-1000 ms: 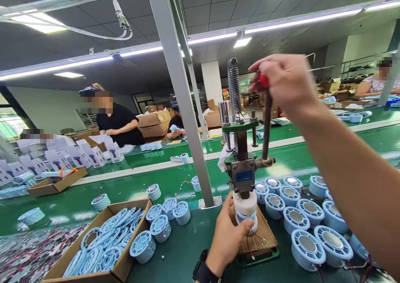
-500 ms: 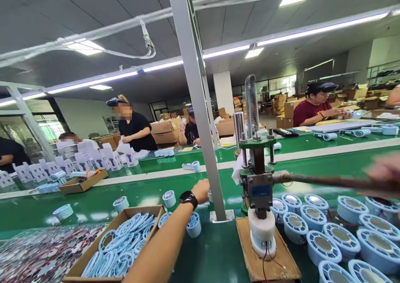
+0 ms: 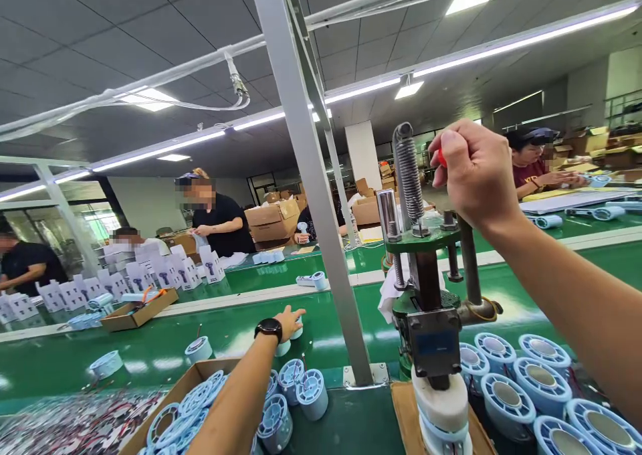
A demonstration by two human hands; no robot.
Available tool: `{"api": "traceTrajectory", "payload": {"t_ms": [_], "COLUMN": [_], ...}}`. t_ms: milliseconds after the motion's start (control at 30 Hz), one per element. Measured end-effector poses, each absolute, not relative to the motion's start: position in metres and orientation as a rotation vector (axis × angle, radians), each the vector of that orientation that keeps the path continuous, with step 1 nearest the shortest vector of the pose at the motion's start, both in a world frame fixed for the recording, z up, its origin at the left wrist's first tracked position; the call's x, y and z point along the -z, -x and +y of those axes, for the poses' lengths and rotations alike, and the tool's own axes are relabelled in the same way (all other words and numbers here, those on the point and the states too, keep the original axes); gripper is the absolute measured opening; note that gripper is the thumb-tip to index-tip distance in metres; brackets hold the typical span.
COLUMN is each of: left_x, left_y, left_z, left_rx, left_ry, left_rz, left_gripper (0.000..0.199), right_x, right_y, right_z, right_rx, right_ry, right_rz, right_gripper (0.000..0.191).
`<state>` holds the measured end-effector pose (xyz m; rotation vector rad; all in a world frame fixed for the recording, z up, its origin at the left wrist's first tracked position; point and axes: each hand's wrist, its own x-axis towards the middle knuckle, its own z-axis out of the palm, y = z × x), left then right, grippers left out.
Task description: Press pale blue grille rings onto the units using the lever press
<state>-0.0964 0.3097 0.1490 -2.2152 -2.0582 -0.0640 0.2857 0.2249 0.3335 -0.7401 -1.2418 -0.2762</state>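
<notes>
My left hand (image 3: 289,322), a black watch on its wrist, reaches over the green belt with fingers spread, at light blue round housings (image 3: 283,348). My right hand (image 3: 469,164) is wrapped round the red-tipped end of the lever of a hand press (image 3: 435,341), to the right of its spring. The lever stands upright. Under the press, a white block (image 3: 439,401) sits on a light blue ring part in a white holder. Several blue housings with metal discs (image 3: 507,401) stand right of the press.
A cardboard box of blue rings (image 3: 188,408) is at the lower left, beside a pile of wired parts (image 3: 75,421). A grey metal post (image 3: 321,207) rises left of the press. Across the belt are white cartons (image 3: 165,271) and several people at work.
My right hand has swung the lever up from level to upright. The left hand has moved left, its fingers now spread. The view has shifted slightly.
</notes>
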Motion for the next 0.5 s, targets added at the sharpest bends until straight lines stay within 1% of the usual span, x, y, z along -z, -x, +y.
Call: {"api": "traceTrajectory", "payload": {"t_ms": [100,200,333,400,500], "left_x": [-0.146,-0.154,-0.184,-0.201,-0.211], "left_y": [0.107,0.104,0.087,0.075,0.057], "left_z": [0.315,0.325,0.323,0.301,0.237], "left_rx": [0.007,0.015,0.250,0.414,0.549], "left_ry": [2.222,2.246,2.310,2.359,2.490], "left_rz": [-2.110,-2.119,-1.985,-1.868,-1.703], "left_gripper": [0.036,0.035,0.042,0.047,0.050], "right_x": [-0.334,-0.333,-0.333,-0.336,-0.340], "right_y": [-0.286,-0.286,-0.289,-0.290,-0.292], "right_z": [0.224,0.224,0.226,0.228,0.223], "right_rx": [0.325,0.348,0.369,0.389,0.409], "right_ry": [0.718,0.728,0.751,0.802,0.897], "right_rz": [-1.234,-1.228,-1.225,-1.228,-1.237], "right_gripper": [0.028,0.029,0.028,0.029,0.028]}}
